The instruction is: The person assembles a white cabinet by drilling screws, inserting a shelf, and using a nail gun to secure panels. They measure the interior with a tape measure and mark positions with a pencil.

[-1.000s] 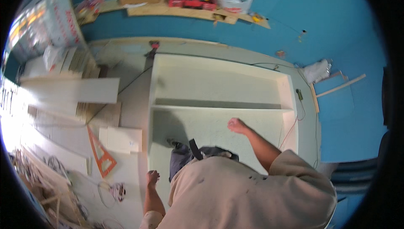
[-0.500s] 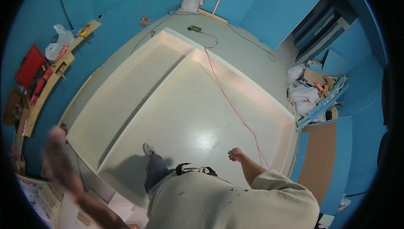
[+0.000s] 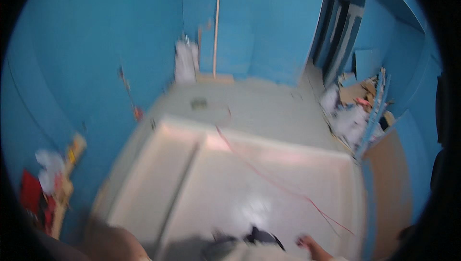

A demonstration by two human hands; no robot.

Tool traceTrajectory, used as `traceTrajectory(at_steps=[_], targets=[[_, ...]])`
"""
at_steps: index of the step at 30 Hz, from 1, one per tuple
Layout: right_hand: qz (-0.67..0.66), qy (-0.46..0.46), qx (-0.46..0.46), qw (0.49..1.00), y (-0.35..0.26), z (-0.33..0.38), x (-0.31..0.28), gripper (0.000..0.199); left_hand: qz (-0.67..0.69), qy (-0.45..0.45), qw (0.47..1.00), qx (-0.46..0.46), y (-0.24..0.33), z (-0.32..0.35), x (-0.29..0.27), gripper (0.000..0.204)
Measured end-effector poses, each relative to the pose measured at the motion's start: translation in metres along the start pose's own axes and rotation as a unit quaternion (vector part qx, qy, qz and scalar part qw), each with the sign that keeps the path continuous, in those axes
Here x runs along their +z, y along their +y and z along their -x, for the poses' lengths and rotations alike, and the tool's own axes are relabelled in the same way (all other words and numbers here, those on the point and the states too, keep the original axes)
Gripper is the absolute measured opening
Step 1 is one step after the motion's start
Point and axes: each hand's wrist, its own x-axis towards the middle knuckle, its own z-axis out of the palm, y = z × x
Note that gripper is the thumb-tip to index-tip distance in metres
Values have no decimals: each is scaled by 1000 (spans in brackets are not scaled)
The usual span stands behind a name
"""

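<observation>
My right hand (image 3: 303,242) hangs near the lower edge with its fingers loosely curled, and nothing shows in it. At the lower left a dark, smeared shape is my left hand (image 3: 113,242); its fingers cannot be made out. Both hands are inside or over a large, low, pale frame (image 3: 355,198) on the floor, and neither visibly grips it. A long divider (image 3: 185,184) splits it into a narrow left bay and a wide right bay, where I stand. Across the wide bay runs a thin red cord (image 3: 269,180).
A green tool (image 3: 198,103) lies on the floor beyond the frame. Debris and pale sacks (image 3: 353,121) are heaped at right, near a leaning brown-faced panel (image 3: 391,189). Along the left wall, a wooden shelf (image 3: 65,198) bears a white bag (image 3: 49,167) and red items. A white sack (image 3: 185,61) stands at the back.
The view has tipped up and turned, showing more of the far wall; the room sits lower in it. My left hand has dropped to the lower edge. My right hand appears lower and farther right.
</observation>
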Motion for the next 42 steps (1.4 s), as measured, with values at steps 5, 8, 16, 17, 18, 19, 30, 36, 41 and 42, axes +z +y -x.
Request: traceTrajectory(at_steps=[5, 8, 16, 17, 18, 19, 30, 36, 41, 42], targets=[[-245, 17, 123, 962, -105, -3, -62, 18, 66, 50, 997, 8, -65, -79, 154, 56], [-246, -5, 129, 961, -106, -40, -72, 26, 92, 67, 994, 4, -83, -89, 245, 55], [-321, -15, 215, 922, -223, -237, -211, 15, 121, 82, 986, -76, -144, -79, 469, 53], [-290, -36, 145, 945, -267, -323, -258, 13, 63, 60, 990, -107, -147, -76, 464, 53], [-342, -32, 36, 938, -225, -309, -308, 14, 154, 50, 970, -181, -184, -37, 538, 53], [-234, 32, 82, 968, -273, -369, -350, 12, 136, -2, 960, -243, -191, -19, 559, 53], [-117, 71, -125, 983, -708, -506, -596, 23, 198, -563, 376, -709, -63, 484, 714, 43], [38, -92, -72, 992, -814, -540, -641, 34, 139, -543, 376, -738, -117, 501, 810, 52], [31, -61, -45, 997, -849, -618, -736, 23, 156, -142, 458, -863, -296, 382, 934, 36], [41, -69, -20, 997, -860, -638, -754, 21, 156, -105, 440, -878, -317, 352, 948, 35]])
